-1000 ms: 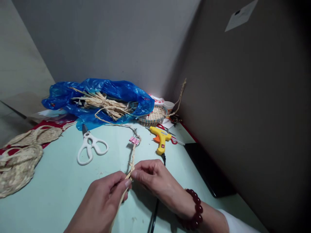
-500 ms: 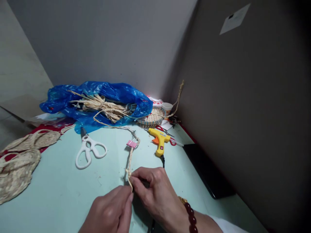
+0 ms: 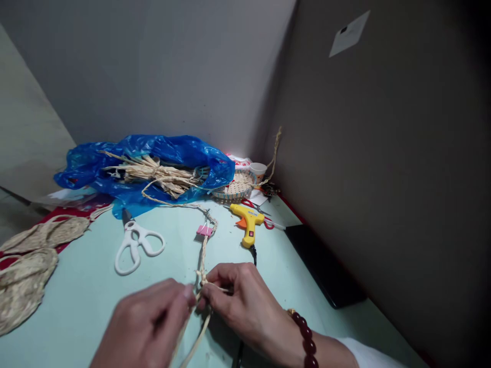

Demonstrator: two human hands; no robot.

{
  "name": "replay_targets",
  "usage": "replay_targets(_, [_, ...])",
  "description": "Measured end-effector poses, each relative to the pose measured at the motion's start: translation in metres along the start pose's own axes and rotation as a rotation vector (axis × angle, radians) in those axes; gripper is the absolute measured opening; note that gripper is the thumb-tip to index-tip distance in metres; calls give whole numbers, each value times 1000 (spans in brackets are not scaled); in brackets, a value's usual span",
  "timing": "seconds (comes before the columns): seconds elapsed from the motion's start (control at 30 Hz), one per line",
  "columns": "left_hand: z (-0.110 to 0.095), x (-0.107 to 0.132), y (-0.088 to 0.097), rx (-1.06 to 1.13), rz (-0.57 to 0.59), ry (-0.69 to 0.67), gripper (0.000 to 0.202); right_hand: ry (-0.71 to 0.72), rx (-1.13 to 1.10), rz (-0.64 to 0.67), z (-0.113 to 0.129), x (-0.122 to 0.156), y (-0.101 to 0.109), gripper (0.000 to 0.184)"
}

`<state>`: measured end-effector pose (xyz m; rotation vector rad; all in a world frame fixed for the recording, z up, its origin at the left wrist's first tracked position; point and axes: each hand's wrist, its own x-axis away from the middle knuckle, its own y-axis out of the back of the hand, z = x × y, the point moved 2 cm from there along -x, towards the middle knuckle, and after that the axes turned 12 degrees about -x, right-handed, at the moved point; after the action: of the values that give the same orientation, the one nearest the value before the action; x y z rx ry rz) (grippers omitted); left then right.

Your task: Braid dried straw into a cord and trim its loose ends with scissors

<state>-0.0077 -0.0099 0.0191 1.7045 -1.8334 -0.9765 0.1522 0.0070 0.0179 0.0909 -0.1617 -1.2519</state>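
A thin braided straw cord (image 3: 203, 251) runs toward me from a pink binder clip (image 3: 204, 230) on the table. At the cord's near end, my right hand (image 3: 245, 306) pinches the braid between thumb and fingertips. Loose straw strands (image 3: 200, 335) hang below it toward the front edge. My left hand (image 3: 149, 322), blurred a little, is closed on one of these strands just left of the braid. The strand inside the fingers is mostly hidden.
White-handled scissors (image 3: 134, 245) lie at left, near woven straw pieces (image 3: 26, 283). Behind is a blue plastic bag (image 3: 88, 166) with a straw bundle (image 3: 157, 173). A yellow glue gun (image 3: 249, 222), a round basket (image 3: 233, 191), a paper cup (image 3: 258, 169) and a black flat device (image 3: 322, 266) stand right.
My left hand has moved left and away from the braid, drawing a strand out. Several loose strands now show below the fingers. My right hand keeps its pinch. The view has shifted slightly.
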Motion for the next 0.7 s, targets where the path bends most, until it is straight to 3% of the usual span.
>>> replay_targets(0.07, [4,-9,7,136,-18,243,26,-37,-101,35,0,0,0,24])
replay_targets(0.1, [5,-13,5,230,62,303,28,-46,-146,54,-1,-1,-1,25])
replay_targets(0.17, [5,-20,-3,458,204,336,30,-43,-210,82,-3,-3,-2,25])
replay_targets(0.27, [7,-26,-15,624,239,391,25,-25,-263,101,-6,-4,-2,26])
replay_targets(0.53, [5,-32,-20,607,307,411,31,-49,-105,40,-3,-4,5,23])
replay_targets(0.7, [-3,-34,-25,532,231,409,22,-54,-29,19,-4,-7,5,24])
